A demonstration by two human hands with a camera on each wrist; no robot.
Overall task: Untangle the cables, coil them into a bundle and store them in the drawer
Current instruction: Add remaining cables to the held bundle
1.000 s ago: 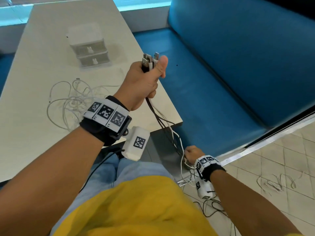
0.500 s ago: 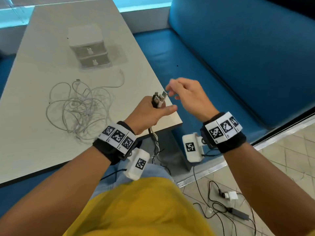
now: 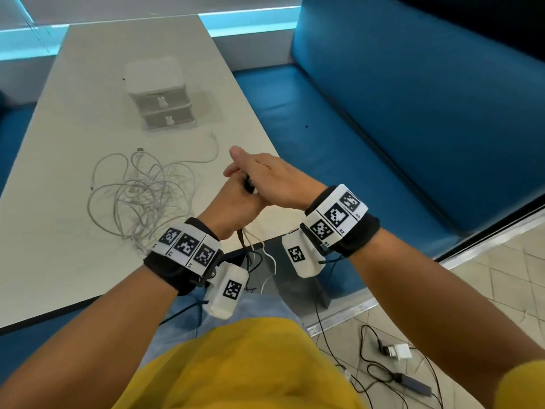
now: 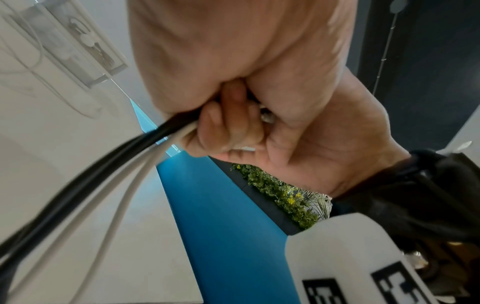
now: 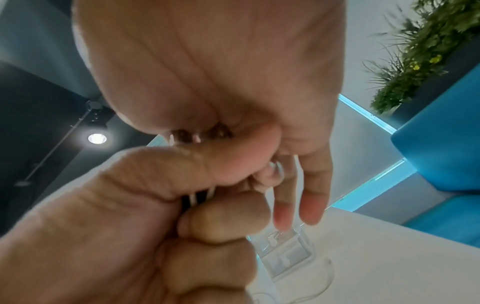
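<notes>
My left hand (image 3: 233, 202) is curled in a fist round a bundle of black and white cables (image 3: 250, 249), just past the table's near right corner. The cables (image 4: 103, 164) trail down out of the fist. My right hand (image 3: 265, 178) lies flat, fingers straight (image 5: 311, 195), with its palm pressed on the plug ends (image 5: 197, 133) that stick out of the left fist (image 5: 155, 205). A loose tangle of white cables (image 3: 141, 196) lies on the table (image 3: 59, 261). Behind it stands a small white two-drawer unit (image 3: 159, 95), both drawers closed.
A blue bench seat (image 3: 324, 137) and backrest run along the table's right side. On the tiled floor at lower right lie a white charger (image 3: 398, 351), a dark adapter (image 3: 413, 383) and thin black cables.
My right hand came up from low beside the bench and now covers the plug ends. My left hand came down and nearer with the bundle.
</notes>
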